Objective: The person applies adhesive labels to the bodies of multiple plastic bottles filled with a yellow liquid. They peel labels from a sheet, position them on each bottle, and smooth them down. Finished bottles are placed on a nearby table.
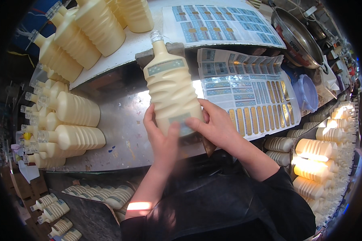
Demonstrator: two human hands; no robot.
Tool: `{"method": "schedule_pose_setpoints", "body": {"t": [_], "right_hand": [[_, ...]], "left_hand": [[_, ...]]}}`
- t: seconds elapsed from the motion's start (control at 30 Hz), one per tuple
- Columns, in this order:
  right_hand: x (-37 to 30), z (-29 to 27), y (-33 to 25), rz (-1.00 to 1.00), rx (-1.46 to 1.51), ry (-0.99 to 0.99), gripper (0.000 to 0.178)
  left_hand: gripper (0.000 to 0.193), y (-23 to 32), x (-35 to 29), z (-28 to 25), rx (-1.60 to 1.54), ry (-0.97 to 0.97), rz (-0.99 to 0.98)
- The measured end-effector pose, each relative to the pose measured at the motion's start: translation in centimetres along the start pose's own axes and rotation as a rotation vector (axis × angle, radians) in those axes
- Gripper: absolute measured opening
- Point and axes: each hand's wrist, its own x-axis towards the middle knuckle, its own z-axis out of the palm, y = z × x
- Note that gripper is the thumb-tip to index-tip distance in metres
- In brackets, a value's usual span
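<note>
A cream bottle [175,90] with wavy ridges and a clear glass-like neck lies tilted in front of me, neck pointing away. Its upper end rests by a grey block [142,59] at the shelf edge. My left hand [163,138] is closed around the lower left side, its thumb blurred by motion. From the right, my right hand [217,123] grips the base, its thumb on a small blue label [180,118]. Another blue-grey label [165,66] crosses the bottle's shoulder. The bottle's underside is hidden.
Sheets of blue and gold labels [245,90] lie to the right, with another label sheet [213,24] on the white shelf [149,42]. Cream bottles [78,108] crowd the left; more bottles [315,148] are stacked right. A purple bucket [306,93] and a metal pan [297,36] stand far right.
</note>
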Motion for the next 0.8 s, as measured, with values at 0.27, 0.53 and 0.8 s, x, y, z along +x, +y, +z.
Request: {"method": "schedule_pose_setpoints", "body": {"t": [0.27,0.53,0.8], "right_hand": [[-0.1,-0.1,-0.3,0.024,0.004,-0.003,0.058],[0.2,0.0,0.6,0.004,0.043,-0.019,0.057],[0.0,0.3,1.1,0.002,0.089,-0.006,0.055]], "left_hand": [[0.074,0.3,0.0,0.2,-0.009,0.010,-0.018],[0.070,-0.6,0.0,-0.3,-0.016,-0.034,0.014],[0.068,-1.1,-0.2,-0.5,-0.086,-0.056,0.038]]}}
